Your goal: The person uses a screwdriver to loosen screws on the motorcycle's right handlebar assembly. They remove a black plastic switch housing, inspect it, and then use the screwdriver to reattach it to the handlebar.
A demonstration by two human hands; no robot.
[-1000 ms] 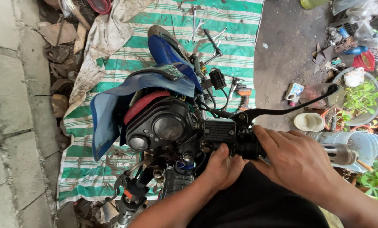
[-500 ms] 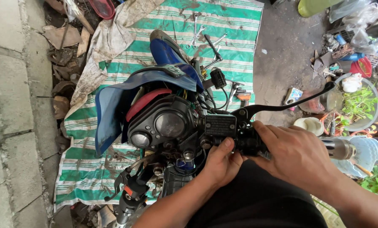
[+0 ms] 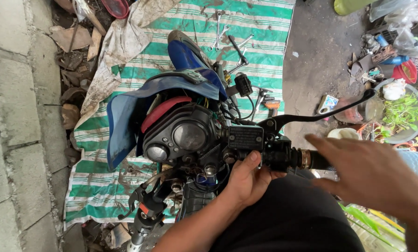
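Left hand [image 3: 248, 179] gripping underside of handlebar switch housing [image 3: 276, 154], thumb up by master cylinder [image 3: 245, 138]. Right hand [image 3: 374, 175] spread wide, empty, hovering just off grip [image 3: 311, 159]. Looks like mid-fiddling with right-side controls. Next probably needs right hand steadying bar.

Left hand [image 3: 247, 179] grips under motorbike handlebar [image 3: 283, 156] by brake lever [image 3: 321, 114]; right hand [image 3: 374, 175] open, just right of grip; striped mat [image 3: 260, 51] far w/ wrenches [image 3: 220, 32].
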